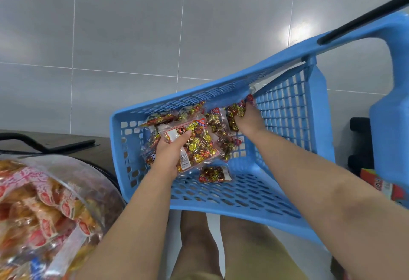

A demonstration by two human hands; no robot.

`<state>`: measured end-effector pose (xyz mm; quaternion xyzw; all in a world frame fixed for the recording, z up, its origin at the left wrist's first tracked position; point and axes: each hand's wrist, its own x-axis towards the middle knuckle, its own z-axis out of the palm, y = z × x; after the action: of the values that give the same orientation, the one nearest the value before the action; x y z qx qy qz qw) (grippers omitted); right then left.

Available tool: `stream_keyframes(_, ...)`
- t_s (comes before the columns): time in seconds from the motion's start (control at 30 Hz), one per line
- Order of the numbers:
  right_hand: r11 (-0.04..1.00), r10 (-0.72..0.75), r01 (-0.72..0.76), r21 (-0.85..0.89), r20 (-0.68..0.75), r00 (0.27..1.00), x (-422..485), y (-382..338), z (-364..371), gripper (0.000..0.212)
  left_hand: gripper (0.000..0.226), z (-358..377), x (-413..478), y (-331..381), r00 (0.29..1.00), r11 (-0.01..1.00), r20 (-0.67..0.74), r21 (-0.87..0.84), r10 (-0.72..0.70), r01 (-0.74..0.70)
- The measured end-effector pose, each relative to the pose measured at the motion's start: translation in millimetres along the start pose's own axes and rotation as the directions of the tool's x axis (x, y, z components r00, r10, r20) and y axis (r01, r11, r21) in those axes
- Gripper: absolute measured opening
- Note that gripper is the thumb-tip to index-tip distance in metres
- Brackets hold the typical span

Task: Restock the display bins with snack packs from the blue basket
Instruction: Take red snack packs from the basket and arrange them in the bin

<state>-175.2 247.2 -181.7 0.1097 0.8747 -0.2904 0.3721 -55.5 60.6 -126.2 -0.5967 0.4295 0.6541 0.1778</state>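
The blue basket [287, 107] stands on the grey tiled floor, its black handle raised at the upper right. Several clear snack packs of gold and red wrapped sweets lie at its far end. My left hand [170, 153] grips a stack of these packs [199, 145] over the basket's left side. My right hand [247, 120] reaches into the far corner, and its fingers curl round another snack pack [235, 111] there. One small pack [213, 174] lies alone on the basket floor between my arms.
A clear round bin [55, 209] full of orange and red wrapped snacks sits at the lower left. Behind it is a dark surface with a black bar [66, 145]. A blue plastic stool or stand [389, 111] rises at the right. My legs show below.
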Motion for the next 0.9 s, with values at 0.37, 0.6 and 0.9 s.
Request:
stream_keyframes(0.37,0.977,0.081,-0.092,-0.192,-0.061,0.995,23.5,17.8,26.2,0.052,0.108,-7.7,7.6,-8.9,0.999,0.999,-0.024,0.046,-0.021,0.022)
stream_keyframes(0.6,0.985,0.17,-0.17,-0.007,-0.025,0.985,1.4,46.2,33.0,0.029,0.104,-6.0,8.5,-10.7,1.0,0.998,-0.001,0.066,-0.002,0.002)
stream_keyframes(0.9,0.95,0.081,-0.028,0.31,-0.16,0.984,-56.2,25.0,-8.2,0.031,0.111,-9.9,-19.1,-1.0,0.999,0.995,-0.037,0.101,0.033,-0.029)
